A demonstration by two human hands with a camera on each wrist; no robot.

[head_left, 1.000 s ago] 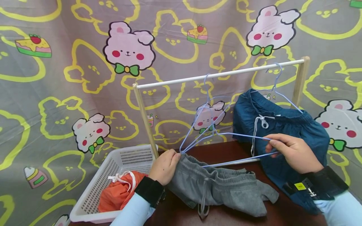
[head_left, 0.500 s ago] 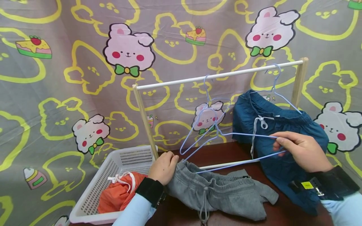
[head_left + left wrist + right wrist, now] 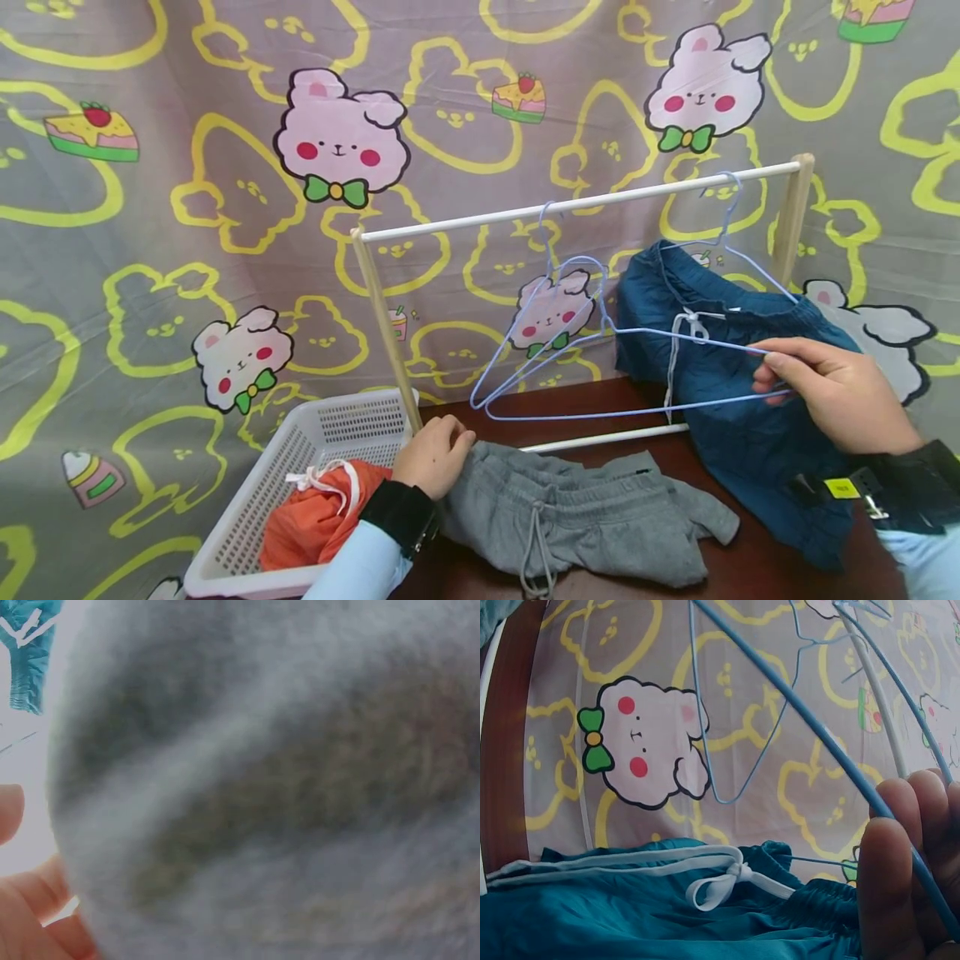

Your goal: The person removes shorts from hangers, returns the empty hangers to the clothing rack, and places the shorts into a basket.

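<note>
My right hand (image 3: 843, 392) pinches a thin blue clothes hanger (image 3: 585, 416) by its right end. That hanger is held out sideways above the grey drawstring shorts (image 3: 600, 533), apart from their waistband. The shorts lie on the dark table, and my left hand (image 3: 433, 457) grips them at the left end of the waistband. Blurred grey cloth (image 3: 262, 787) covers most of the left wrist view, with fingertips at its edge. In the right wrist view, thumb and fingers (image 3: 889, 877) close around the hanger wire (image 3: 802, 712).
A white rail (image 3: 465, 219) on wooden posts carries another bare hanger (image 3: 545, 229) and, on the right, blue shorts (image 3: 750, 467) on a hanger. At left stands a white basket (image 3: 240, 500) with an orange garment (image 3: 315, 521). A patterned curtain (image 3: 450, 167) hangs behind.
My right hand has moved right and slightly towards me, drawing the hanger's left end up and out of the grey shorts' waistband. The left hand has stayed nearly in place.
</note>
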